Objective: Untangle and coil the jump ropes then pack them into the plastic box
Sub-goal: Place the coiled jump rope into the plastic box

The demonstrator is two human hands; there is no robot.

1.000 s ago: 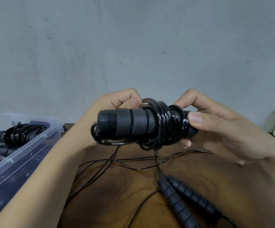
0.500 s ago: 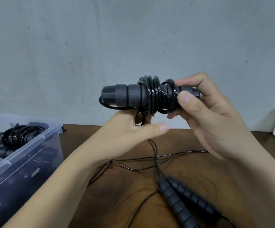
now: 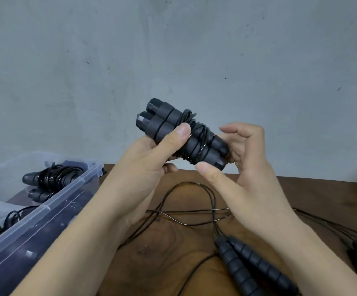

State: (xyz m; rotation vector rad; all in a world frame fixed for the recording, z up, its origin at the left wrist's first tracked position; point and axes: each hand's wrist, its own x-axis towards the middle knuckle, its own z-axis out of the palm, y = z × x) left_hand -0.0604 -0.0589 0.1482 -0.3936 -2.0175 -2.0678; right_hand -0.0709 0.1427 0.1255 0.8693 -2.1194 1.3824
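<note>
1. Black foam handles of the wound jump rope (image 3: 196,144) lie side by side, bound together by many turns of thin black cord round their middle. The left hand (image 3: 150,167) grips this bundle from below, with the thumb pressed across the nearer handle.
2. At the bundle's lower end is the right hand (image 3: 243,174). Its fingers curl loosely behind the end caps and its thumb stretches out just beneath them. Whether it pinches the end or only touches it cannot be told. The two hands do not touch each other.
3. The bundle's long axis slants from upper left to lower right. The thick butt ends point up and left toward the grey wall (image 3: 173,50), and the other ends point down into the right hand. It is held in the air above the far edge of the wooden tabletop (image 3: 162,253).
4. Under the hands, a loose jump rope (image 3: 254,265) lies on the tabletop. Its cord is spread in crossing loops. Its two ribbed handles lie together beside the right forearm, running toward the lower right.
5. Left of the left forearm stands the clear plastic box (image 3: 51,207). A packed jump rope (image 3: 49,178) lies coiled inside it at the far end, with its handle ends pointing left.
6. More cord and a dark handle show at the right edge, partly cut off.
</note>
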